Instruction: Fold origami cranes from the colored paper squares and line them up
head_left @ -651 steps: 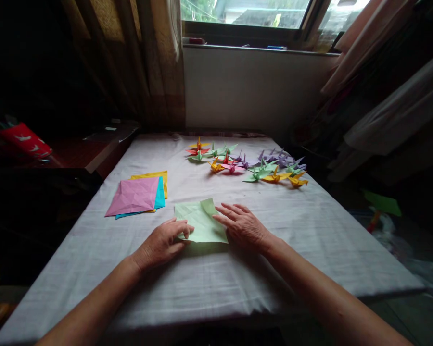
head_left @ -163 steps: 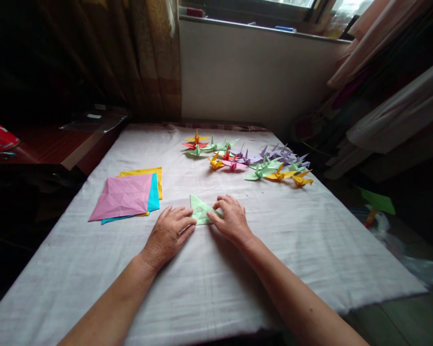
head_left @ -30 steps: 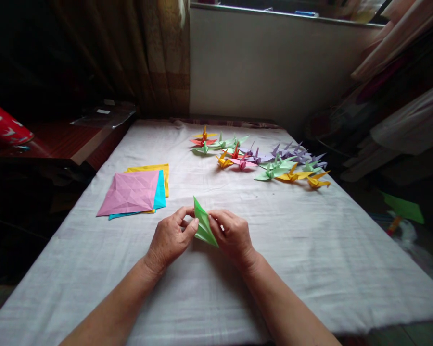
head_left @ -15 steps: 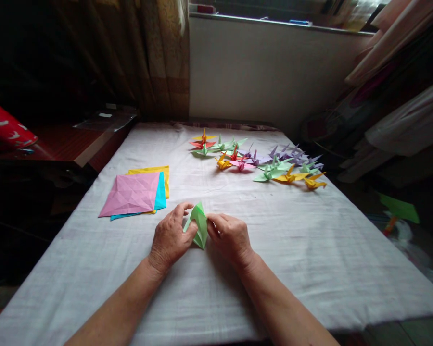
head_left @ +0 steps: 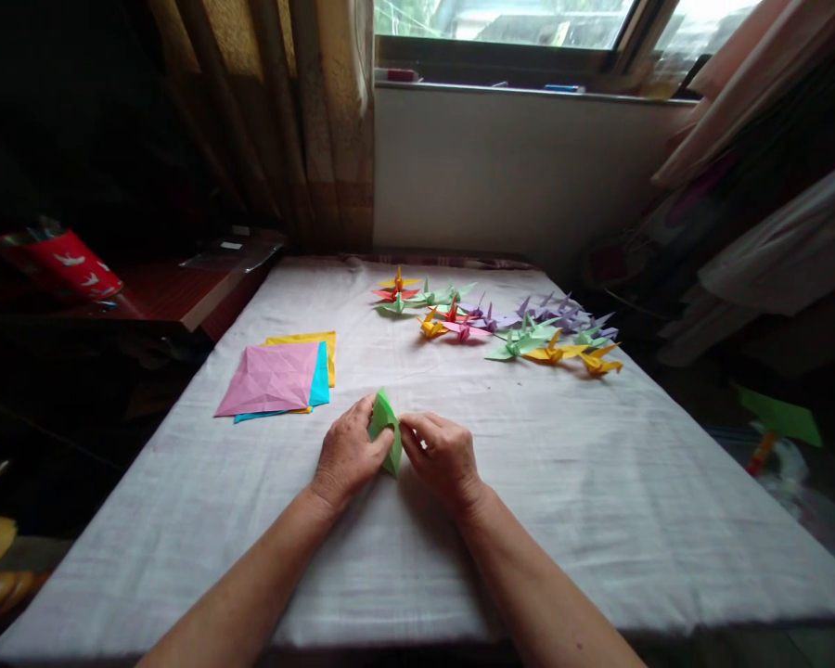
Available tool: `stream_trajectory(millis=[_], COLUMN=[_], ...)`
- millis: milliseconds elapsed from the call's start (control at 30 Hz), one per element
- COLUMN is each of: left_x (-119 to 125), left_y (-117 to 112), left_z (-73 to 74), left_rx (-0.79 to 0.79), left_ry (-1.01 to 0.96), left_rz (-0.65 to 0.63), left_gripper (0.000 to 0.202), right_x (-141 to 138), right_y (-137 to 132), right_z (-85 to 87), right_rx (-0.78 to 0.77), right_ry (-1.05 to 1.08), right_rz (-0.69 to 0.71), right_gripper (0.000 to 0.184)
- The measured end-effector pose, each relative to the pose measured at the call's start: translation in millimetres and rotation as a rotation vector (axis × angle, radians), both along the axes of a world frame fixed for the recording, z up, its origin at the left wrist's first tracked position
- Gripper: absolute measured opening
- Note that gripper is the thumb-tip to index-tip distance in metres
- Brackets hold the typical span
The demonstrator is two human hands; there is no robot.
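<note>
A partly folded sheet of green origami paper stands between my hands over the near middle of the table. My left hand grips its left side, the thumb lying across the front and the fingers behind, partly hidden. At the paper's right edge, my right hand pinches with thumb and forefinger, the other fingers curled in. Beyond and to the left lies a loose stack of creased paper squares, with a pink sheet on top and blue and yellow edges showing beneath.
Several folded paper cranes, such as a yellow one and a green one, stand at the far right of the cloth-covered table. A red can-shaped container lies tilted on the dark side table. Clothes hang at the right.
My left fingers have closed in on the green paper, which now looks narrower and more folded together. My right hand keeps its pinch. The camera view has tilted up, showing more window.
</note>
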State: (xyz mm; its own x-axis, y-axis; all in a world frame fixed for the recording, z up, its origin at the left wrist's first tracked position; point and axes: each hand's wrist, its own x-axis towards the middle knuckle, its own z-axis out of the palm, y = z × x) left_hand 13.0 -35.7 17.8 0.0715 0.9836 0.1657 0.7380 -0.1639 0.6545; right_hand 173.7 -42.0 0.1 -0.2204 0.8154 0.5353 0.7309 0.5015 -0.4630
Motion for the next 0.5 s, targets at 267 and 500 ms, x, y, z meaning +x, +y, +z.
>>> stream_trajectory(millis=[267,500], left_x=[-3,-10], left_y=[-1,-4], left_z=[1.1,-0.3], left_rx=[0.001,0.023], left_ry=[0.123,0.225], left_rz=[0.081,0.071], left_gripper=[0.041,0.029], right_x=[1,-3], right_y=[0,0], right_z=[-0.2,0.4], right_rx=[0.157,0.030], right_ry=[-0.086,-0.193], right_rz=[0.006,-0.116], right_gripper=[0.019,0.012])
